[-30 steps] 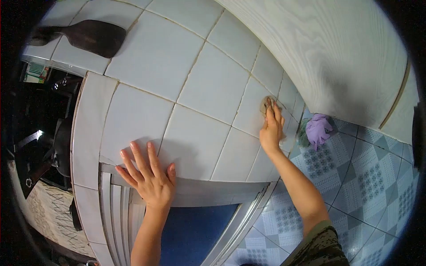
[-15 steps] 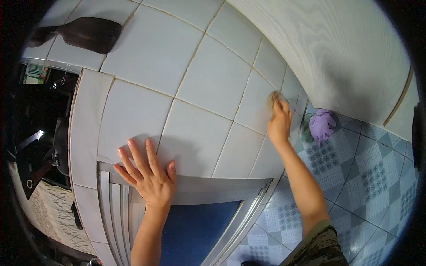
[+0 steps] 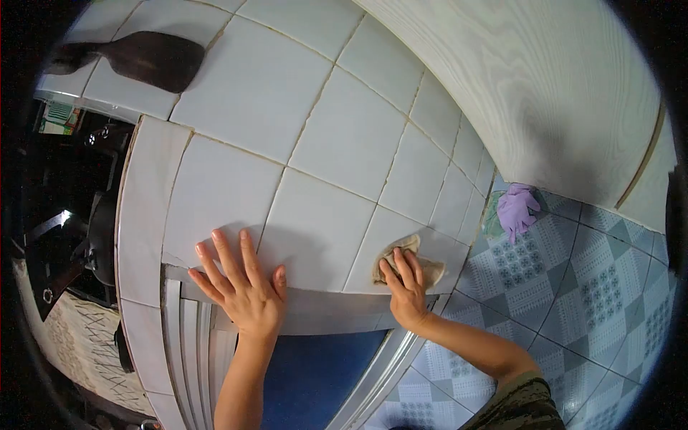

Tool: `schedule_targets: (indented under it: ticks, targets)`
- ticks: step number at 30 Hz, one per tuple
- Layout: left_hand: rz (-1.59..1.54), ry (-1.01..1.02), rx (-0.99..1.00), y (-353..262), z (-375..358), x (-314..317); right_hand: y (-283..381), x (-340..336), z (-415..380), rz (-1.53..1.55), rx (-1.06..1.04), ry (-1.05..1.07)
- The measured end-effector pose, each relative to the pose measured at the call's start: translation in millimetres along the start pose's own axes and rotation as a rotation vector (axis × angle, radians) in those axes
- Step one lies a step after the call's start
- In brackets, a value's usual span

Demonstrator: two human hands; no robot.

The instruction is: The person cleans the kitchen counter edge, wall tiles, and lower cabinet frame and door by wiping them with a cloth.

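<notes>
My left hand (image 3: 247, 294) lies flat with fingers spread near the edge of the white tiled surface (image 3: 344, 136), and nothing is in it. Under the fingers of my right hand (image 3: 408, 290) is a crumpled beige cloth (image 3: 433, 273), pressed against the tiles near the right corner of that edge. Part of the cloth is hidden beneath the hand. A dark spatula (image 3: 154, 59) rests on the tiles at the upper left.
Below the tiled edge is a framed blue panel (image 3: 315, 380). Purple gloves (image 3: 517, 210) lie by the white wood-grain panel (image 3: 559, 93), above the patterned floor (image 3: 595, 287). A black stove (image 3: 64, 186) with a pan handle stands at left.
My right hand has swept the cloth down and left across the tiles, from the far right side to near the front edge. My left hand keeps its place on the tiles.
</notes>
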State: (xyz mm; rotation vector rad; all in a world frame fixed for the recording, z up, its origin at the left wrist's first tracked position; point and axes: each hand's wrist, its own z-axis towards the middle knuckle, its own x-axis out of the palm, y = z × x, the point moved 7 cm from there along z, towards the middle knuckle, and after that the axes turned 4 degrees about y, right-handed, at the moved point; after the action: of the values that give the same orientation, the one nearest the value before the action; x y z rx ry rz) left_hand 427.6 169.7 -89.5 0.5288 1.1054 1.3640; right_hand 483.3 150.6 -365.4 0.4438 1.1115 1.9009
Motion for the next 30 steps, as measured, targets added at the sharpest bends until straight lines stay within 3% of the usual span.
schedule_targets:
  ticks: [1, 4, 10, 14, 16, 19, 22, 26, 30]
  targets:
    - [-0.001, -0.001, -0.001, -0.1, 1.0, -0.3, -0.7, -2.9, 8.4, 0.001, -0.109, -0.019]
    - [0.010, -0.044, 0.006, -1.2, 2.2, -1.2, -15.6, -14.7, 54.5, -0.072, -0.133, -0.059]
    - [0.031, -0.043, 0.010, -2.4, 2.3, -0.2, -74.1, -60.1, 160.2, -0.006, 0.039, -0.363]
    - [0.025, -0.032, 0.002, -0.7, 2.2, 0.4, -150.6, -52.9, 142.4, -0.066, 0.136, -0.386]
    - [0.024, -0.027, -0.003, -0.6, 1.6, 0.1, -201.4, -47.1, 109.8, -0.030, 0.409, -0.364]
    - [0.023, -0.030, -0.001, -1.5, 2.6, -0.4, -219.9, -25.1, 48.0, -0.033, 0.503, -0.330]
    - [0.026, -0.037, -0.003, -1.3, 2.3, 0.0, -199.5, 7.4, -26.7, -0.082, 0.695, -0.231]
    - [0.028, -0.041, -0.005, -0.7, 1.2, 1.4, -83.7, 15.0, -74.0, 0.087, 0.587, -0.135]
    - [0.031, -0.031, -0.007, -0.2, 0.9, 0.4, -51.1, 17.2, -73.4, 0.122, 0.549, -0.047]
